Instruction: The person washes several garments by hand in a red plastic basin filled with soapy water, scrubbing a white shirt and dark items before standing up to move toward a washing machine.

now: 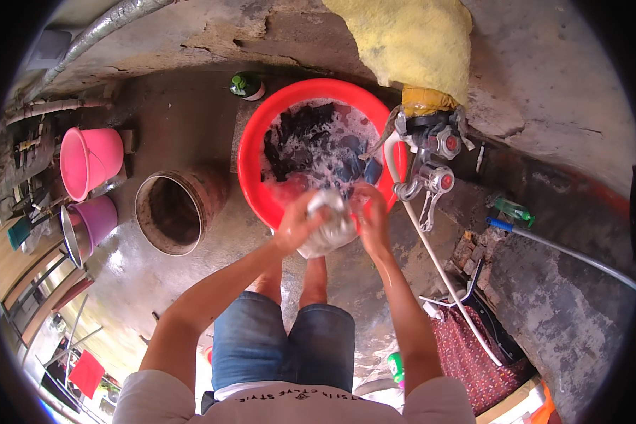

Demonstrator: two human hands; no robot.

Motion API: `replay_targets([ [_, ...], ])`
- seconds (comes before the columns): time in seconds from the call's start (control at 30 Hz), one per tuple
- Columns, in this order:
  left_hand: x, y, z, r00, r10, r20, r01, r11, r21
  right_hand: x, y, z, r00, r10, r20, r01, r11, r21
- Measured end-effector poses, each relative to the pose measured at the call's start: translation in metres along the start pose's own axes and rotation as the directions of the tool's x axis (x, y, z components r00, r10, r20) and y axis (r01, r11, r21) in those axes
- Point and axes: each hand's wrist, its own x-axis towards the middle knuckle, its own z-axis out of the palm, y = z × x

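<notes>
A large red plastic basin holds soapy water with dark and blue cloth in it. Over its near rim my left hand grips a wet, whitish bundle, blurred and probably cloth. My right hand is at the bundle's right side, above the basin's rim; motion blur hides whether its fingers hold part of it. To the basin's right stand metal taps on a wrapped pipe, with a pale hose hanging beside them.
A green-capped bottle stands behind the basin. Left are a deep round bucket, a pink bucket and a purple one. On the right lie a green bottle, a metal pole and a patterned red bag.
</notes>
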Motion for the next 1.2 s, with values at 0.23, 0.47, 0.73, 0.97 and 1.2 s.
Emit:
replay_targets([
  [0.23, 0.030, -0.009, 0.039, 0.965, -0.165, -0.202, 0.070, 0.910, -0.409, 0.065, -0.134, -0.107, 0.834, -0.038, -0.551, 0.010, 0.999, -0.053],
  [0.47, 0.075, -0.011, 0.059, 0.921, -0.360, -0.151, 0.173, 0.723, -0.669, 0.084, -0.076, -0.126, 0.779, 0.464, -0.421, 0.185, 0.472, 0.862],
  [0.73, 0.069, -0.032, 0.065, 0.993, -0.113, -0.025, 0.110, 0.989, -0.103, -0.002, 0.008, -0.023, 0.458, 0.885, 0.086, -0.439, 0.141, 0.887],
  [0.97, 0.020, 0.014, 0.040, 0.954, 0.214, 0.211, -0.296, 0.544, 0.785, 0.010, 0.047, 0.015, 0.758, 0.554, 0.344, -0.298, -0.176, 0.938],
  [1.2, 0.010, 0.071, -0.014, 0.996, -0.001, 0.094, -0.036, 0.921, 0.387, 0.001, 0.023, -0.012, 0.656, 0.670, 0.348, 0.037, -0.489, 0.872],
])
